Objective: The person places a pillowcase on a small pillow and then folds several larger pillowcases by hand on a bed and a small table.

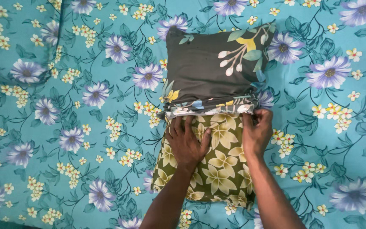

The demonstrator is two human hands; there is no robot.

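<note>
My left hand lay flat and open on the olive-green pillow, palm down, fingers spread and pointing toward the top of the frame, their tips just under the bunched hem of the grey pillowcase. The pillow, printed with pale yellow flowers, sat in the lower middle of the frame, its lower half bare and its upper half already inside the case. My right hand was closed on the right end of that hem, the fingers curled over the gathered cloth at the pillow's right edge. The hem ran as a crumpled band across the pillow from one hand to the other.

The grey pillowcase, with a spray of white buds and green and yellow leaves near its upper right corner, reached from the middle of the frame toward the top. Both forearms came in from the bottom edge, the left one slanting up from the bottom centre, the right one just beside it.

Everything rested on a bed covered with a turquoise bedsheet patterned in purple and small yellow flowers. A second pillow in the same turquoise print lay in the upper left of the frame, well apart from my hands.
</note>
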